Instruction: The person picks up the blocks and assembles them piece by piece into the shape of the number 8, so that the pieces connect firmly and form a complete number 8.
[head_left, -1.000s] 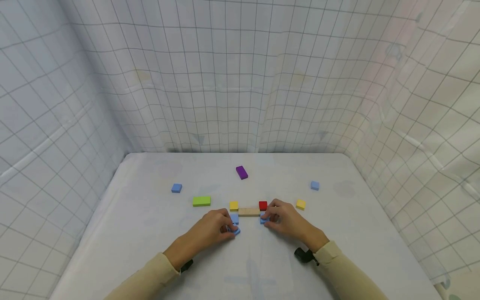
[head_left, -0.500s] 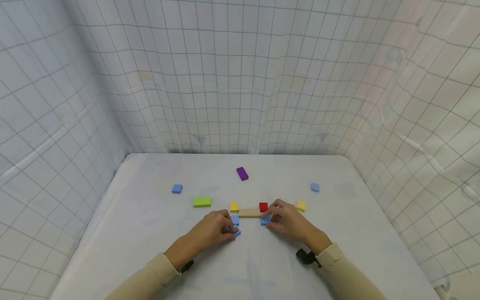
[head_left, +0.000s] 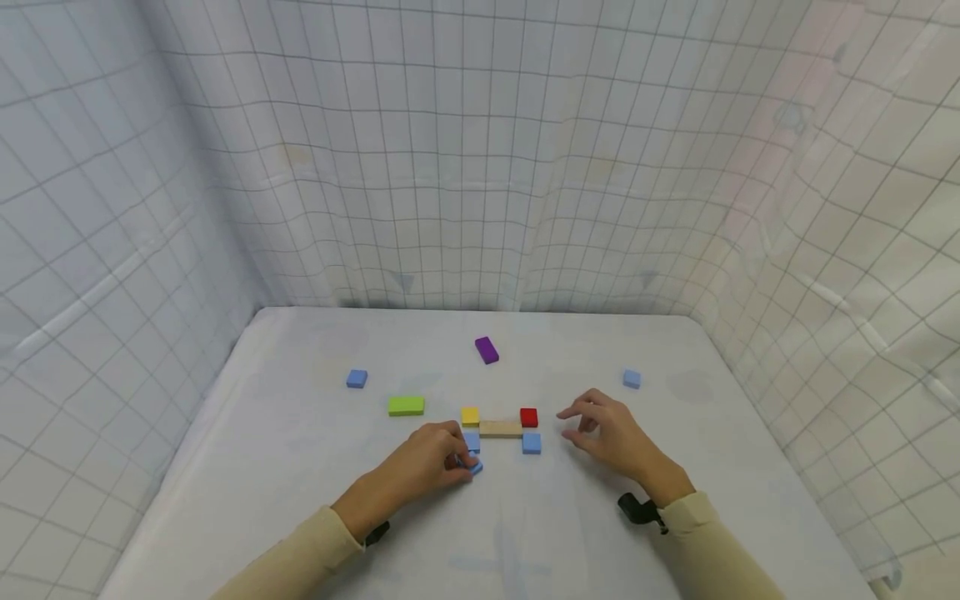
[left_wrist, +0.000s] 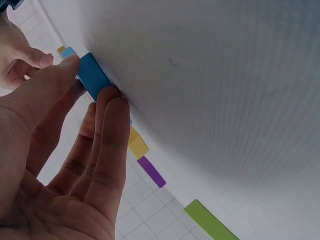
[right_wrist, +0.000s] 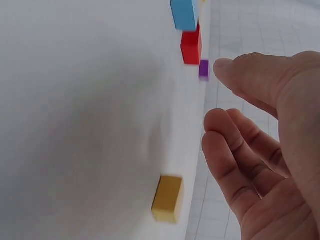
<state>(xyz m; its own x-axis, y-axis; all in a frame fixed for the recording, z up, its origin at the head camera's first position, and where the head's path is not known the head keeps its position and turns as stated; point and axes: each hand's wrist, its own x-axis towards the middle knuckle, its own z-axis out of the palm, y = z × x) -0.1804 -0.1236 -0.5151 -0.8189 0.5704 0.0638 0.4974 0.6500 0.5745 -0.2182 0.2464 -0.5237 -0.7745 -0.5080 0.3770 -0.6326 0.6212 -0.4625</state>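
Left hand [head_left: 427, 458]: your fingers are clamped on the held blue block [left_wrist: 94, 75].
Right hand [head_left: 615, 437]: your fingers stand apart, nothing between them, at the right of the worktop [head_left: 225, 483].
Position: held blue block sits askew, just nearer you than the left blue block [head_left: 472, 443]; contact unconfirmed.
Step in hand: you appear to be adding it to the group about the wooden block [head_left: 500, 429].
Next move: likely calls for squaring it, then letting go.
Blue count: five, including right blue block [head_left: 532, 443], far-left blue block [head_left: 357, 379], far-right blue block [head_left: 632, 379].
Yellow count: two; inner yellow block [head_left: 470, 417], outer yellow block [right_wrist: 167, 200].
Singles: red block [head_left: 528, 417], purple block [head_left: 487, 351], green block [head_left: 407, 406], wooden block.
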